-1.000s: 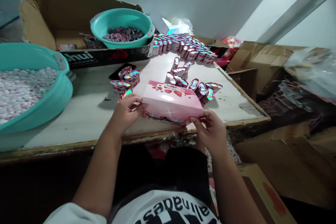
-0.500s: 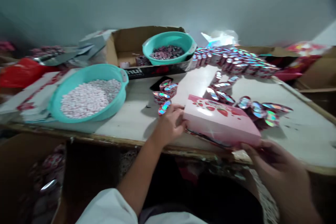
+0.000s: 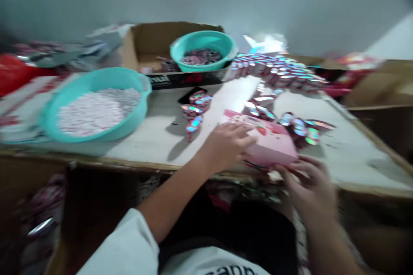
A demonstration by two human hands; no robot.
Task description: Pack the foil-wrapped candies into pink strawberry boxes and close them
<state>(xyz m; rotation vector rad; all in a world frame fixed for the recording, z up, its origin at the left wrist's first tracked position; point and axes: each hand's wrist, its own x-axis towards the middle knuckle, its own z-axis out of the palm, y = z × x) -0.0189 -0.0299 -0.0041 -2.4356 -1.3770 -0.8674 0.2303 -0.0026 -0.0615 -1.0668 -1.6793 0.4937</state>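
A: ok, head cam — where's the pink cardboard box with strawberries printed on it?

B: Right by the near edge of the white surface, between both hands. Can't tell if it's lying flat or held slightly up, the shot's pretty blurry.

A: And the hands?

B: Left hand is laid over the box's left part, fingers stretched across the top. Whether it's actually gripping, no clue. Right hand pinches the near right corner, thumb toward the front.

A: What's around it?

B: Shiny-ended little strawberry-coloured packs bunched just past the box, toward its right. A smaller cluster of similar packs is off to the left, beside a flat black slab. Way at the back there are tight rows of the same kind.

A: And the bowls?

B: Big turquoise plastic basin on the left, loaded with small white pieces. Smaller turquoise basin farther back with dark pinkish bits — it's at an open brown cardboard carton, can't tell if inside or propped on the edge.
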